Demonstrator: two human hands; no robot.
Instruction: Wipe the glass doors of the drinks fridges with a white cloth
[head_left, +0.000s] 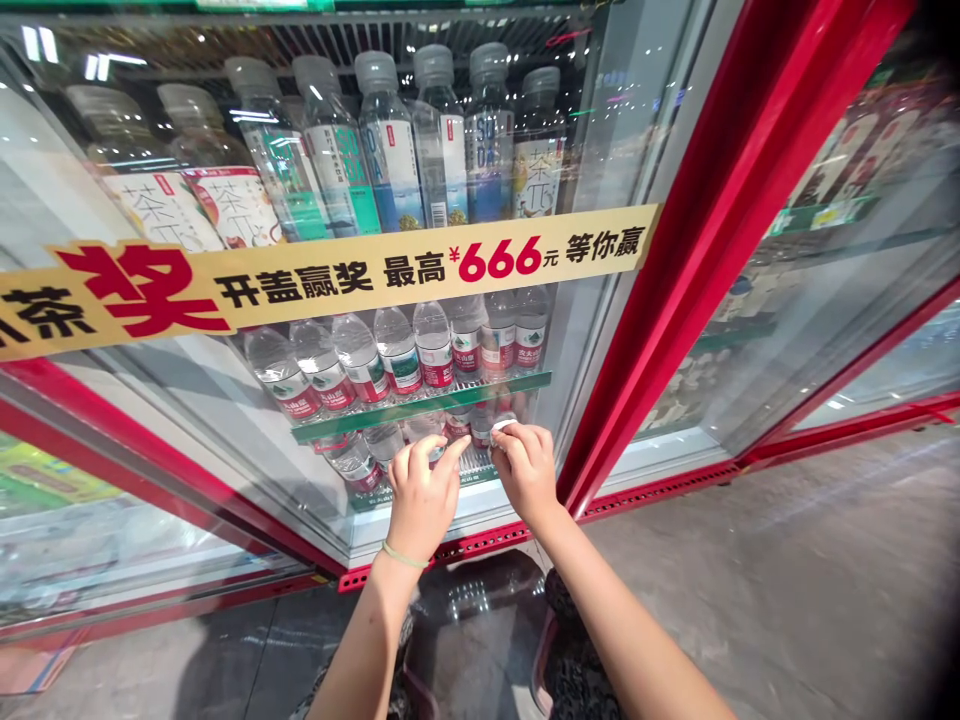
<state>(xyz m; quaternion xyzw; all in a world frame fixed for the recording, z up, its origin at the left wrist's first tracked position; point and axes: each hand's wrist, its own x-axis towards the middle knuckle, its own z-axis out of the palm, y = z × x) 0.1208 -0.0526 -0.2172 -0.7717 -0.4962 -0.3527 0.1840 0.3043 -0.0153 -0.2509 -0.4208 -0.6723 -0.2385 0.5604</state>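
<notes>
My left hand [424, 492], with a pale green band at its wrist, is raised before the glass door of a drinks fridge. Its thumb and index finger are apart, and nothing shows between them. To its right, my right hand [526, 470] is closed in a pinch on a small whitish thing [502, 425], too small to name. Beyond both hands, the lower shelves hold water bottles with red labels [405, 370]. The green front edge of a shelf [427, 405] shows just above my fingers.
Tea and soda bottles [375, 150] stand on the upper shelf behind a yellow banner strip [330, 280] on the glass. A red door frame [675, 270] runs along the right, with another fridge beyond. Grey floor [750, 580] lies below.
</notes>
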